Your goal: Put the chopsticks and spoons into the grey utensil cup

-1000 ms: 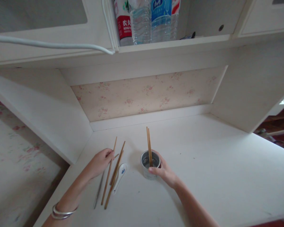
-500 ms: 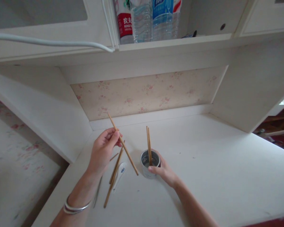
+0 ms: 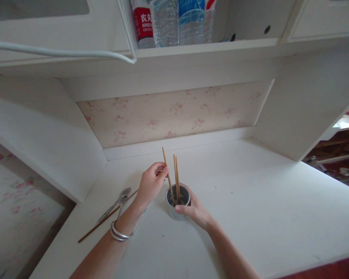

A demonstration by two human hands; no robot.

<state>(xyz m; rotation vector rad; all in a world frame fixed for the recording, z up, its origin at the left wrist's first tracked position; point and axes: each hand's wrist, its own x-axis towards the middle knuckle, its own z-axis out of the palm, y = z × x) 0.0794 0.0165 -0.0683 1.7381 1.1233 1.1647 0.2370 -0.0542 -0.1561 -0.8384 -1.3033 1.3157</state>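
Between thumb and fingers, my left hand [image 3: 152, 180] pinches a wooden chopstick [image 3: 166, 162] whose lower end is inside a metal cup [image 3: 177, 216]. Two more chopsticks [image 3: 177, 174] stand upright in the cup. Wrapped round the cup's right side is my right hand [image 3: 196, 209], its thumb at the near rim. Left of my left forearm, metal spoons [image 3: 125, 192] and a darker chopstick [image 3: 94, 228] lie on the white surface. My left arm hides most of what lies beneath it; only a sliver of the white spoon shows beside it.
A white counter [image 3: 250, 209] spreads around the cup, with a panelled recess behind it. Overhead, plastic bottles [image 3: 165, 25] stand in an open cabinet shelf. A white cable [image 3: 61, 52] crosses the upper left. Side panels bound the recess at left and right.
My left hand has moved right with its chopstick, from above the counter to the cup, and the chopstick's end is now in it. My right hand keeps holding the cup.
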